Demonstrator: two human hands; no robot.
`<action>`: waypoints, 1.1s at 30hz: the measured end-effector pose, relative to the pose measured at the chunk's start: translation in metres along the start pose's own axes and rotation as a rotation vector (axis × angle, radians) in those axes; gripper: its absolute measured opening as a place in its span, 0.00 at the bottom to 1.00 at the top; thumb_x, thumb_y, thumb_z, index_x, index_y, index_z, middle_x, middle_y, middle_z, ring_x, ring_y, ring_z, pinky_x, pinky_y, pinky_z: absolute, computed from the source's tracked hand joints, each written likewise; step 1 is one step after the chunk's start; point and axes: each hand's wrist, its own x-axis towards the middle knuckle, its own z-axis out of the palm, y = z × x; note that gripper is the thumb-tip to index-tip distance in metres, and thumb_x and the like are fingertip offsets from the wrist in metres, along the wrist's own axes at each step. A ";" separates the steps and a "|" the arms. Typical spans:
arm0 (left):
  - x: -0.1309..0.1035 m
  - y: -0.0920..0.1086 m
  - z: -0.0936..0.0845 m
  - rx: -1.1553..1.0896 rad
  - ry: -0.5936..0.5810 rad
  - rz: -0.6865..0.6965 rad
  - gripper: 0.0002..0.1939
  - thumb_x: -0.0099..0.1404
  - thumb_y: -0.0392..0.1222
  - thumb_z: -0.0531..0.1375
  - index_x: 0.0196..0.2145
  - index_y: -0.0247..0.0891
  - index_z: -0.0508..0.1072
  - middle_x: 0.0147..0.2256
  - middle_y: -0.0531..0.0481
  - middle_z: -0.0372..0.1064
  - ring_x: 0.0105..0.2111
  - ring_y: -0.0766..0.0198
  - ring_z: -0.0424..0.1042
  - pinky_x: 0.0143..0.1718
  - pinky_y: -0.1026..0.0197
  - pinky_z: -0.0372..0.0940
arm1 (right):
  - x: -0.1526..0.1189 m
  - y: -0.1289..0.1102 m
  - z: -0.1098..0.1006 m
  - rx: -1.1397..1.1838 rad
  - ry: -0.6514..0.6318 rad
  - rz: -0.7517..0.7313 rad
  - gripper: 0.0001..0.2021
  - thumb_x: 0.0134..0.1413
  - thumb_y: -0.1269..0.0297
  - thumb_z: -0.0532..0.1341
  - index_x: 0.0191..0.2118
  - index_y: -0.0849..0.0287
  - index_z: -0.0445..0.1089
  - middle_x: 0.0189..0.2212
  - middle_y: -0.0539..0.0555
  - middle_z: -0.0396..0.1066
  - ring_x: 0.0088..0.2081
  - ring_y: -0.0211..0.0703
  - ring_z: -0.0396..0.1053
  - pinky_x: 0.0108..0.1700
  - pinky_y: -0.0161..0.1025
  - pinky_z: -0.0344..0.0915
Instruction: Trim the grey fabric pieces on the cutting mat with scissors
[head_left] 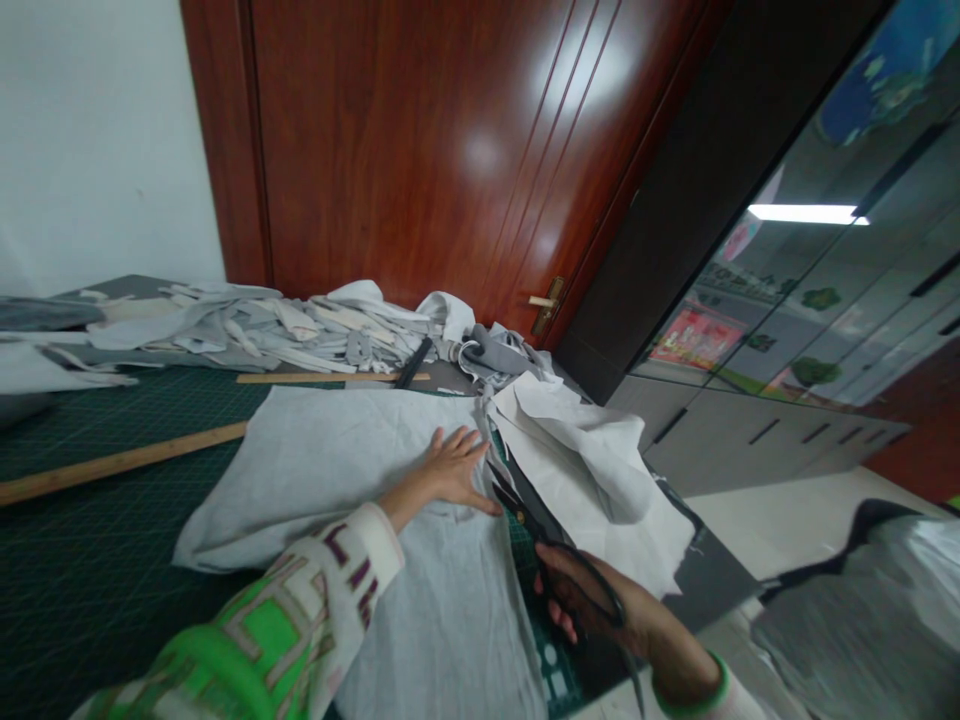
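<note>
A light grey cloth [337,440] lies spread over the green cutting mat [82,420]. My left hand [459,473] rests flat on the cloth near its right edge, fingers spread. My right hand [592,595] grips black scissors [525,515] by the handles. Their blades are parted and point up and left, at the cloth's right edge, close to my left fingertips. Right of the scissors lies a folded off-white cloth [600,490].
Grey and cream fabric scraps [300,325] are heaped along the table's back. A wooden ruler [127,460] lies at left, a thinner wooden strip [330,378] behind the cloth. A wooden door [420,150] stands behind; a grey bundle [862,610] sits at lower right.
</note>
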 end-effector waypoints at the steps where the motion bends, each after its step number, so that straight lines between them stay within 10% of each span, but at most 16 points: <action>1: -0.001 0.000 0.000 0.001 -0.001 0.000 0.67 0.44 0.81 0.58 0.70 0.36 0.45 0.71 0.35 0.34 0.70 0.42 0.31 0.65 0.32 0.25 | 0.001 0.001 0.000 -0.015 0.009 -0.016 0.21 0.57 0.46 0.63 0.25 0.60 0.72 0.16 0.49 0.66 0.18 0.33 0.63 0.21 0.31 0.58; 8: -0.006 0.004 -0.006 0.001 -0.011 0.000 0.67 0.45 0.81 0.57 0.70 0.34 0.44 0.71 0.34 0.34 0.71 0.44 0.30 0.65 0.32 0.26 | 0.001 0.007 0.004 -0.069 0.074 -0.088 0.27 0.44 0.35 0.66 0.25 0.60 0.71 0.16 0.48 0.65 0.18 0.32 0.60 0.20 0.33 0.53; 33: -0.007 0.007 -0.008 0.003 -0.023 -0.021 0.66 0.45 0.79 0.58 0.70 0.37 0.45 0.71 0.36 0.33 0.71 0.45 0.30 0.66 0.33 0.27 | 0.006 0.021 0.000 -0.102 0.166 -0.158 0.23 0.51 0.40 0.65 0.25 0.58 0.72 0.17 0.49 0.66 0.17 0.31 0.60 0.18 0.31 0.56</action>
